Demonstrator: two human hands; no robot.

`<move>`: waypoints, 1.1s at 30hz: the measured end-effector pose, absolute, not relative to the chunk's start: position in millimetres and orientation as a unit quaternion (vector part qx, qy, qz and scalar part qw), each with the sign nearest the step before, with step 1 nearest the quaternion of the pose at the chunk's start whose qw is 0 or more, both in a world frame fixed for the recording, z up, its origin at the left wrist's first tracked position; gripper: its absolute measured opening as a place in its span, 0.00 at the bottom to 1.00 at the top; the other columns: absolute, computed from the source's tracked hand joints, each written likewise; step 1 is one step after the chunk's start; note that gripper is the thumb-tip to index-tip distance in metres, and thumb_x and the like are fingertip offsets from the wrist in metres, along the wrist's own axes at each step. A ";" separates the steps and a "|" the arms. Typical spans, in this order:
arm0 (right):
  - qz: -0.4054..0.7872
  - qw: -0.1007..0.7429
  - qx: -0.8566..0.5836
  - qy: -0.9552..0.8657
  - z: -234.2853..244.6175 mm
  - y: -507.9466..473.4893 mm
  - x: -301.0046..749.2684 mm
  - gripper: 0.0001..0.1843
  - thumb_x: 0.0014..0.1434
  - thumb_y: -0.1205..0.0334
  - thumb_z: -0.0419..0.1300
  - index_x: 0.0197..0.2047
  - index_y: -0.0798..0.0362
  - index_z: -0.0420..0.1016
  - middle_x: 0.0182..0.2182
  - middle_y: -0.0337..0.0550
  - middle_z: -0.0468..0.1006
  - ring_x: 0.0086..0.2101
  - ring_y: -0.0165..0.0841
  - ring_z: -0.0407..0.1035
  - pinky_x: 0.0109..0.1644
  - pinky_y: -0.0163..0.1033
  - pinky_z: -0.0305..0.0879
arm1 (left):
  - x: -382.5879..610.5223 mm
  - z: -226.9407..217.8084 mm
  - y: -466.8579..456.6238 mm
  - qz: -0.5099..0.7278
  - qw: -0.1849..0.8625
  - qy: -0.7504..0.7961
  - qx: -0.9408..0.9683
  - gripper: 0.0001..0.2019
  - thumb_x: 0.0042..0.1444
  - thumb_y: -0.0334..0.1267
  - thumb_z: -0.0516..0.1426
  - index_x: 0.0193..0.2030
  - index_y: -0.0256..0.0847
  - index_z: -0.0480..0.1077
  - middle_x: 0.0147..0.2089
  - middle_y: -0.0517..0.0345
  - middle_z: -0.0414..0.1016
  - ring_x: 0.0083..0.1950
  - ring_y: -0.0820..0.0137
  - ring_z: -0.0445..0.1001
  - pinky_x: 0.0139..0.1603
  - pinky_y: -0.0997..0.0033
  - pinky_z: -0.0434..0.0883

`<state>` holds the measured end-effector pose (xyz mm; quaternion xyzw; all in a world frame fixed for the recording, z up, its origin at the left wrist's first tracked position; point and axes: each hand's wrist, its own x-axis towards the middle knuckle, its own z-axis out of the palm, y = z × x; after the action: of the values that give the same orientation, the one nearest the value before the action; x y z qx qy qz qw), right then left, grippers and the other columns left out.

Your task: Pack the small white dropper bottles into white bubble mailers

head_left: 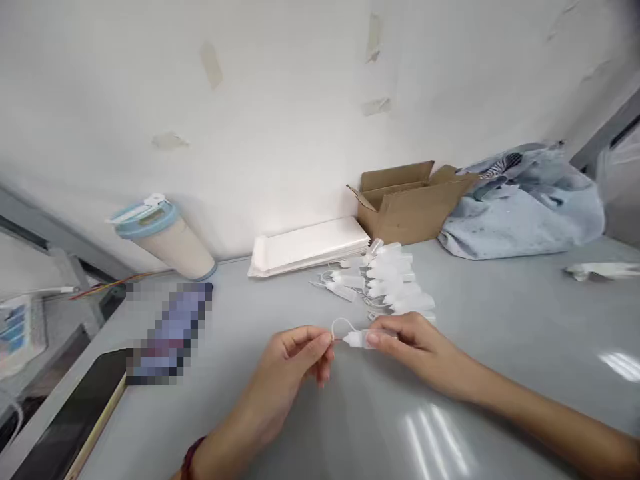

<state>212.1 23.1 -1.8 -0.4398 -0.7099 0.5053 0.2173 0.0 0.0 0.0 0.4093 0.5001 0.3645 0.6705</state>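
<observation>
My right hand (410, 343) pinches a small white plastic piece (357, 339) with a thin white looped cord (343, 327) at its tip. The fingers of my left hand (295, 363) are closed in a pinch on the end of that cord, just left of the piece. Both hands hover low over the grey table (500, 347), near its middle. Right behind them lies a pile of several similar white pieces with cords (387, 280).
A stack of flat white bags (307, 245) lies against the wall, with an open cardboard box (407, 200) and a bundled pale blue cloth (525, 203) to its right. A tumbler with a blue lid (163, 237) stands at the left. A dark phone (80, 413) lies at the table's left edge.
</observation>
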 end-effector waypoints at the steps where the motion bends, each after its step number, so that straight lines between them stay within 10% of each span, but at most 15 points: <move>1: 0.503 0.217 -0.439 -0.712 -2.5 23.5 212.0 0.25 0.63 0.43 0.49 0.27 0.55 0.68 0.22 0.33 0.56 0.23 0.26 0.51 0.26 0.34 0.47 | 0.3 0.6 -0.8 0.363 0.663 0.504 0.417 0.13 0.56 0.45 0.59 0.28 0.37 0.72 0.27 0.62 0.68 0.25 0.77 0.63 0.28 0.77 0.63; 13: 0.476 0.218 -0.439 -0.730 -11.6 21.9 209.1 0.22 0.64 0.46 0.49 0.31 0.54 0.72 0.23 0.35 0.63 0.25 0.28 0.56 0.28 0.34 0.50 | 7.1 1.8 -10.6 0.341 0.481 0.587 0.555 0.14 0.57 0.47 0.54 0.28 0.40 0.71 0.22 0.63 0.66 0.26 0.74 0.66 0.28 0.76 0.64; 33: 0.510 0.258 -0.430 -0.699 -29.9 11.4 201.3 0.22 0.65 0.46 0.47 0.30 0.53 0.69 0.22 0.35 0.63 0.24 0.28 0.56 0.28 0.35 0.52 | 17.7 -13.7 -17.5 0.344 0.509 0.558 0.557 0.15 0.59 0.48 0.49 0.27 0.42 0.61 0.20 0.64 0.64 0.23 0.73 0.65 0.27 0.74 0.66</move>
<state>201.3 11.4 -29.9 -0.4302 -0.6987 0.5100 0.2579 17.7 -17.5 -13.7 0.5570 0.5584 0.3442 0.5093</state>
